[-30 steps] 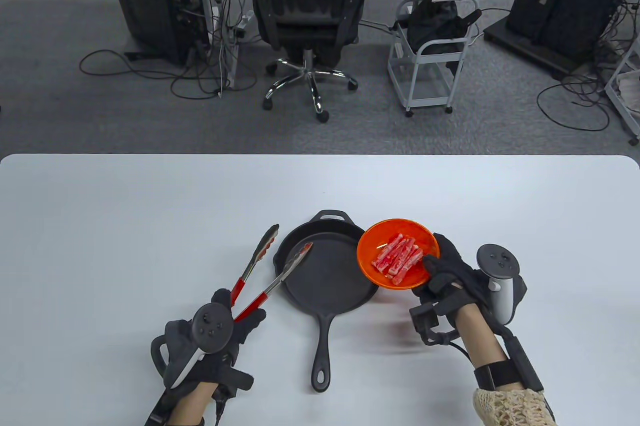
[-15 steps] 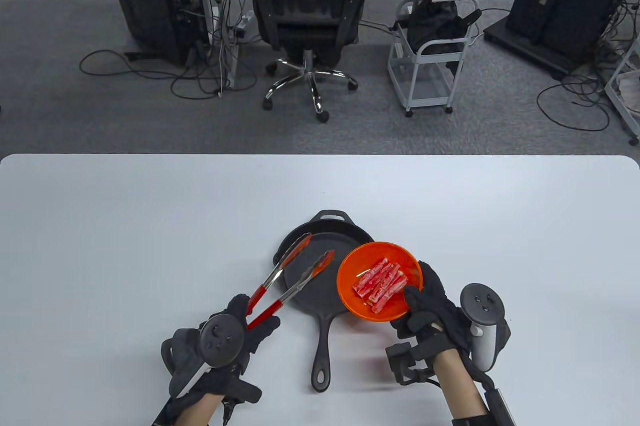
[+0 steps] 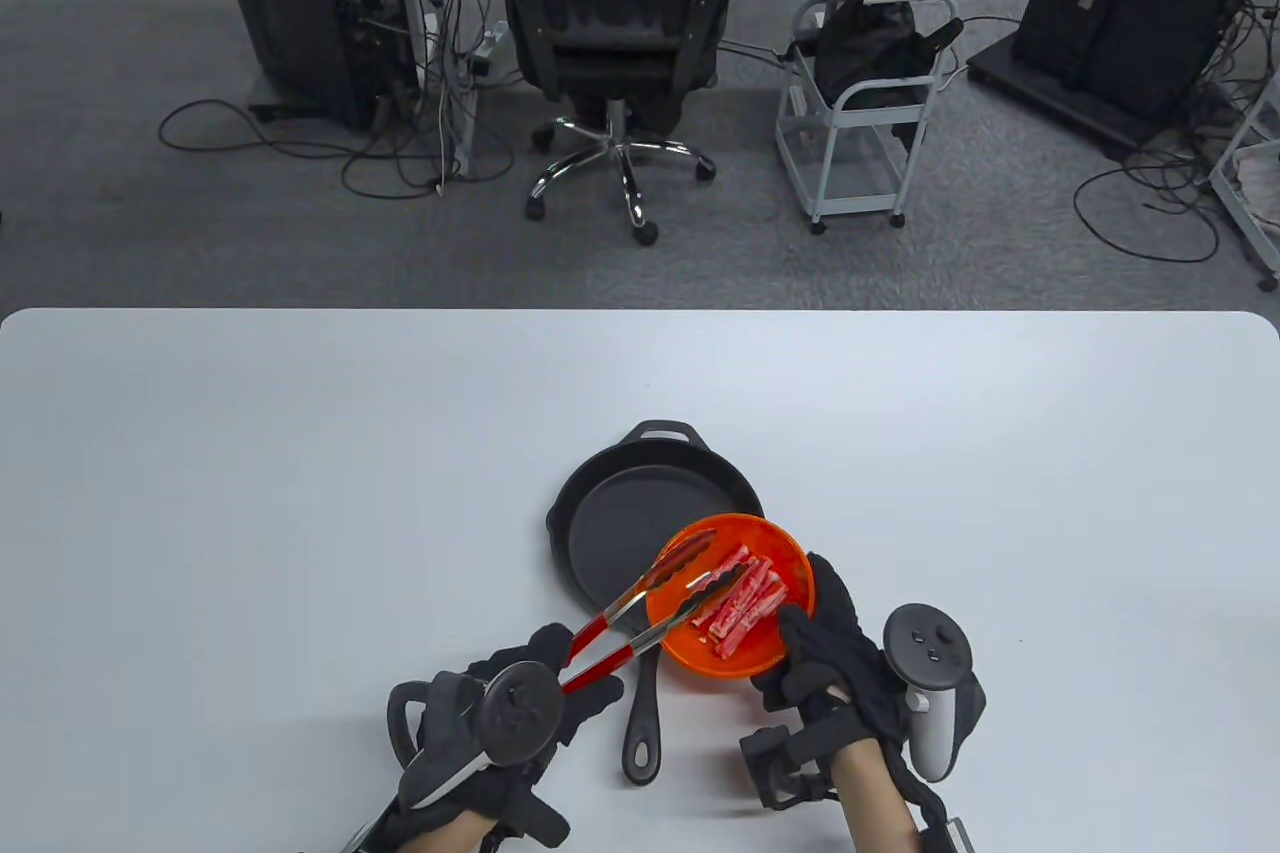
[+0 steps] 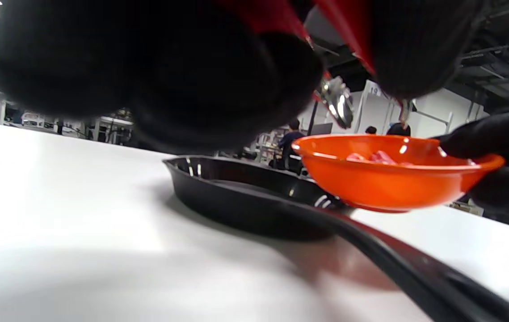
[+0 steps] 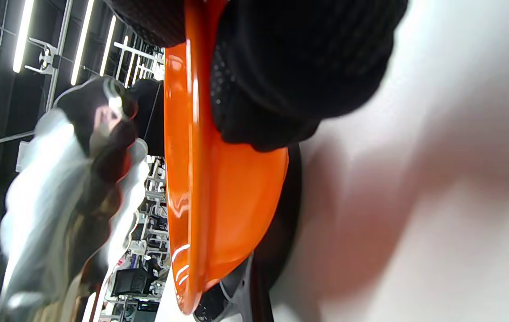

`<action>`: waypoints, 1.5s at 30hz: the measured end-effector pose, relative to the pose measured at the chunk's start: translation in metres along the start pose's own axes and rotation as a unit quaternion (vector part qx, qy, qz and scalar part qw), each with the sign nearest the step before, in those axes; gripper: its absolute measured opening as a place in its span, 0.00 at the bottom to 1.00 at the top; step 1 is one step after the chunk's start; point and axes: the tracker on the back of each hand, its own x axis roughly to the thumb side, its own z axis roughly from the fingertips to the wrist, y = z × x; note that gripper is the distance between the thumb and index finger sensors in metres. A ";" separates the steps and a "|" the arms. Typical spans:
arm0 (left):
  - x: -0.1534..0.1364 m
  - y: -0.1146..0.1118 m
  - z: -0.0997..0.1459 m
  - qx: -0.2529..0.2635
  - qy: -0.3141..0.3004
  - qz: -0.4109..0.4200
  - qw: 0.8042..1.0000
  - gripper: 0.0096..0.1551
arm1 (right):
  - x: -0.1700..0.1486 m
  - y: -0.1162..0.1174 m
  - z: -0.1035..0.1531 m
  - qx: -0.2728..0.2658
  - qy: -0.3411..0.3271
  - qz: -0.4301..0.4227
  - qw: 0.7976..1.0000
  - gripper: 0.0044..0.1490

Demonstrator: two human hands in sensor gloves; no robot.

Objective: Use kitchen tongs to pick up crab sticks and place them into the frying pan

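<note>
left hand [image 3: 520, 703] grips tongs [image 3: 650, 598]; right hand [image 3: 830, 653] holds bowl [image 3: 690, 653].

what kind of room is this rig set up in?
Likely an office or lab workspace, not a kitchen: an office chair, computer towers with loose cables on grey carpet, and a wheeled cart stand beyond the white table.

Crab sticks [image 3: 742, 601] lie in a bowl [image 3: 770, 653] above the frying pan's [image 3: 620, 518] near edge; tongs [image 3: 655, 598] reach in from the left.
</note>
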 end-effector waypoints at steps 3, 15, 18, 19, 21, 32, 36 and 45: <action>0.005 -0.004 -0.001 -0.008 -0.005 -0.009 1.000 0.48 | 0.001 0.002 0.001 0.002 -0.005 0.002 1.000 0.42; 0.014 -0.002 0.000 -0.008 -0.005 -0.006 1.000 0.45 | 0.008 -0.006 0.010 -0.011 -0.032 -0.033 0.999 0.42; 0.016 -0.001 0.000 -0.003 -0.002 -0.012 1.000 0.44 | 0.008 -0.006 0.009 -0.013 -0.032 -0.036 0.999 0.42; 0.016 -0.001 0.000 -0.002 -0.002 -0.012 1.000 0.44 | 0.008 -0.007 0.009 -0.013 -0.033 -0.038 0.999 0.42; 0.016 -0.001 0.000 0.004 -0.003 -0.011 1.000 0.44 | 0.008 -0.007 0.009 -0.016 -0.035 -0.038 0.999 0.42; 0.001 0.024 -0.004 0.062 0.013 0.002 0.998 0.44 | 0.006 -0.020 0.010 -0.047 -0.026 -0.092 0.994 0.42; -0.021 0.032 -0.016 0.070 0.043 -0.001 0.997 0.44 | 0.004 -0.025 0.008 -0.049 -0.017 -0.115 0.992 0.42; -0.061 0.013 -0.073 0.011 0.079 -0.097 0.992 0.44 | -0.001 -0.031 0.006 -0.064 -0.008 -0.120 0.991 0.42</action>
